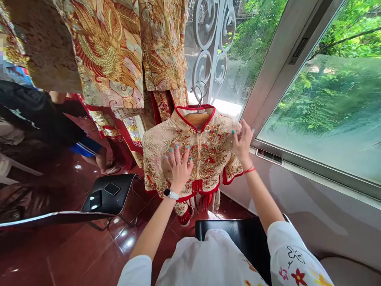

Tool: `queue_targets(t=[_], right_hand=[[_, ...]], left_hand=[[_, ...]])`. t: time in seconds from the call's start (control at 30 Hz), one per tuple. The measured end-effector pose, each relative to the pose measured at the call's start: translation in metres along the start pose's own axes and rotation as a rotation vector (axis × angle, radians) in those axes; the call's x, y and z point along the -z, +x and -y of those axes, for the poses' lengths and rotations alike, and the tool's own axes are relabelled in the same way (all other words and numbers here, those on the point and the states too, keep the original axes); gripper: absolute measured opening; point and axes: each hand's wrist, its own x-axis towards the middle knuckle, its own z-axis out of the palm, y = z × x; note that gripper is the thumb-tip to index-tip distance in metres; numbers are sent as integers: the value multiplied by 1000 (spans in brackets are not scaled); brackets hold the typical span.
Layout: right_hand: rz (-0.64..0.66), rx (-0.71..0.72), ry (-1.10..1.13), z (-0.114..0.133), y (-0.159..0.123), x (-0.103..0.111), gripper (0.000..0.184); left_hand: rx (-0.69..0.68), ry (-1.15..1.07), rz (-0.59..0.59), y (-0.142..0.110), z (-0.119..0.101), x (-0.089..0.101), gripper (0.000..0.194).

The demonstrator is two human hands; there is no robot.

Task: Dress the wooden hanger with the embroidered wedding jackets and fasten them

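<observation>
An embroidered cream-and-gold jacket (pixel 210 159) with red trim hangs in front of me from a hanger (pixel 198 118) with a metal hook. Its front zip is closed up to the collar. My left hand (pixel 180 167) rests against the front of the jacket, left of the zip, with its fingers spread. At the shoulder on the right side is my right hand (pixel 243 141), fingers apart, touching or very near the fabric. Neither hand grips anything. Red fringe hangs at the hem, and more cream-and-red cloth shows below it.
More gold embroidered garments (pixel 110 51) hang at upper left. A white scrolled metal grille (pixel 205 43) stands beside the window (pixel 327 107). A phone (pixel 269 156) lies on the sill. Two dark items sit on a black chair (pixel 126 188). Another person's leg (pixel 101 157) shows at left.
</observation>
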Motion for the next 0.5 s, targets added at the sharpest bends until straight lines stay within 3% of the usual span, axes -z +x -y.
queue_targets(t=[0.07,0.1,0.17,0.23,0.37,0.43,0.5], right_hand=[[43,62,-138,7,-77,-5,48],[164,129,-188,9,-117,-10,48],[541,278,-268,10,-183,-24,51],[711,261,-365,9,-220,-39,55],[768,162,-412,21,-219,-58,61],[761,116,-368,36,-204,-56,61],[740,37,-279,54,-186,-49,50]], left_hand=[[-103,7,168,-47,6,-25,50],[-139,20,243,-69,12,-37,51],[-153,68,336,-104,28,-58,54],[-176,98,404,-119,44,-71,58],[-168,96,416,-114,54,-73,64],[-126,54,405,-106,46,-63,64],[-83,-39,418,-95,32,-45,57]])
